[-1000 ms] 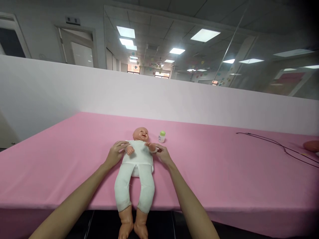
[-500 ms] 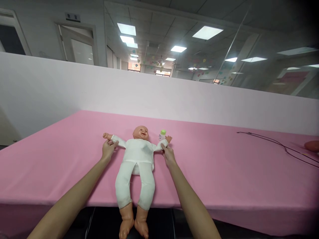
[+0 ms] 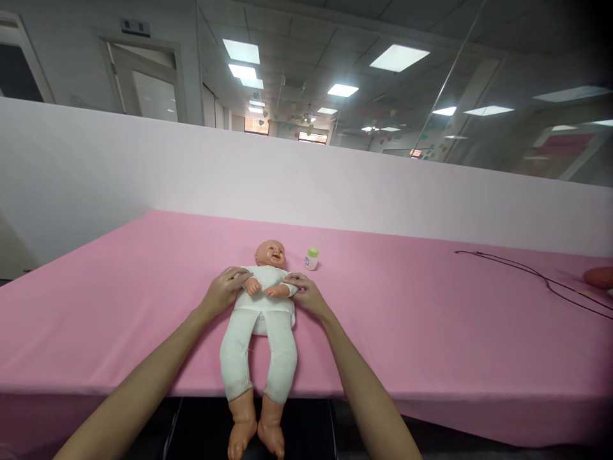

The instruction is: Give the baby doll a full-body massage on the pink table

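Observation:
A baby doll (image 3: 264,306) in a white cloth body lies face up on the pink-covered table (image 3: 407,332), its feet hanging past the front edge. Both doll arms are folded in across its chest. My left hand (image 3: 228,289) is closed around the doll's arm on the left, near the sleeve. On the other side, my right hand (image 3: 306,294) grips the doll's other arm by its white sleeve. Just beyond my right hand stands a small clear bottle (image 3: 311,259) with a green cap and a printed label.
Thin black cables (image 3: 527,271) run across the right part of the table toward an orange-brown object (image 3: 598,277) at the edge of view. A white low wall (image 3: 306,185) with glass above it borders the back. Below the front edge is a dark seat (image 3: 201,428).
Both my hands have moved inward, bringing the doll's arms from stretched out sideways to folded over its chest. The bottle now shows fully.

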Tool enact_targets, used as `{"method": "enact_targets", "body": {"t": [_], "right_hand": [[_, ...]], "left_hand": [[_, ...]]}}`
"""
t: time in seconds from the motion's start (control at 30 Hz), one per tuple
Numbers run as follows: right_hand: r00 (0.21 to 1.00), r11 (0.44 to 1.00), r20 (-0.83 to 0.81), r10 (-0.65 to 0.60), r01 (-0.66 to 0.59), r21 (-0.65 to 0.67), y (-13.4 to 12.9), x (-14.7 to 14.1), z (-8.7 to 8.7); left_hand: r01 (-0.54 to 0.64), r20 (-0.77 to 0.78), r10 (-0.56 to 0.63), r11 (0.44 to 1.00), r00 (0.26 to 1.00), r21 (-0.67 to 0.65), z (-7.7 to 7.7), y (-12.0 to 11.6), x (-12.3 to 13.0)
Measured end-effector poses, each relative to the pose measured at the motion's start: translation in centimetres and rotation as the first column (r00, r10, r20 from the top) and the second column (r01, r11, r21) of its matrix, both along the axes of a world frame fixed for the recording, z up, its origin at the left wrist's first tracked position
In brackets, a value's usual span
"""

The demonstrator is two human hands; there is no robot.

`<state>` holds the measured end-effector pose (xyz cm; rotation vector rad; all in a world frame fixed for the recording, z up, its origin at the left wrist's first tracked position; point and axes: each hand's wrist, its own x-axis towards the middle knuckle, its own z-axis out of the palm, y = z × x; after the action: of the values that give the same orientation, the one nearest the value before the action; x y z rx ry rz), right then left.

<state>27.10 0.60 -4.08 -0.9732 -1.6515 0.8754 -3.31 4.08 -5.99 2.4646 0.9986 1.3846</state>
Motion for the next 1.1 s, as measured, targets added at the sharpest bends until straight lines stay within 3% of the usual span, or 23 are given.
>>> {"method": "enact_targets", "body": {"t": [0.1,0.23,0.33,0.4,0.47,0.57,0.63,0.73,0.9,1.0,1.07,1.1], "right_hand": [[0.971,0.988,-0.188,-0.147,0.136,-0.072,0.4,0.2,-0.1],[0.81,0.933,-0.463,-0.359,0.294,-0.208,1.6,1.4,-0.5],[0.704,0.88,-0.527,-0.475,0.379,-0.287,2.3,2.9,-0.9],[0.655,0.822,-0.497,-0.569,0.469,-0.323,2.6,3.9,-1.3],[0.618,0.741,-0.412,-0.67,0.586,-0.327,2.8,5.0,-1.7],[0.605,0.65,-0.244,-0.758,0.732,-0.207,2.9,6.4,-2.3],[0.571,0.585,-0.13,-0.811,0.796,-0.155,2.8,7.2,-2.5],[0.5,0.484,0.081,-0.862,0.861,-0.159,2.3,8.2,-2.6],[0.489,0.525,0.39,-0.78,0.851,-0.019,1.4,9.2,-2.9],[0.41,0.506,0.481,-0.775,0.858,0.084,1.2,9.0,-2.9],[0.373,0.484,0.434,-0.82,0.857,0.177,1.2,8.6,-2.6],[0.386,0.487,0.38,-0.841,0.846,0.218,1.3,8.4,-2.3]], "left_hand": [[-0.073,0.25,0.113,0.984,0.962,-0.165,-0.1,0.1,0.1],[-0.117,0.572,0.37,0.895,0.733,-0.43,-0.6,1.4,-0.5],[-0.114,0.656,0.532,0.815,0.536,-0.568,-1.1,2.7,-1.6],[-0.164,0.622,0.619,0.76,0.48,-0.629,-1.3,3.2,-2.6],[-0.307,0.5,0.677,0.711,0.54,-0.632,-1.1,3.2,-3.5],[-0.603,0.197,0.765,0.615,0.614,-0.508,-0.9,2.8,-4.5],[-0.738,0.02,0.805,0.553,0.593,-0.386,-0.9,2.6,-4.8],[-0.828,-0.132,0.828,0.507,0.545,-0.238,-1.6,2.7,-5.1],[-0.871,-0.17,0.854,0.478,0.491,-0.116,-2.7,3.0,-5.2],[-0.87,-0.159,0.856,0.478,0.492,-0.119,-2.6,2.9,-5.3],[-0.847,-0.078,0.845,0.519,0.529,-0.114,-2.0,2.7,-5.1],[-0.818,-0.014,0.821,0.567,0.571,-0.096,-1.5,2.6,-4.9]]}}
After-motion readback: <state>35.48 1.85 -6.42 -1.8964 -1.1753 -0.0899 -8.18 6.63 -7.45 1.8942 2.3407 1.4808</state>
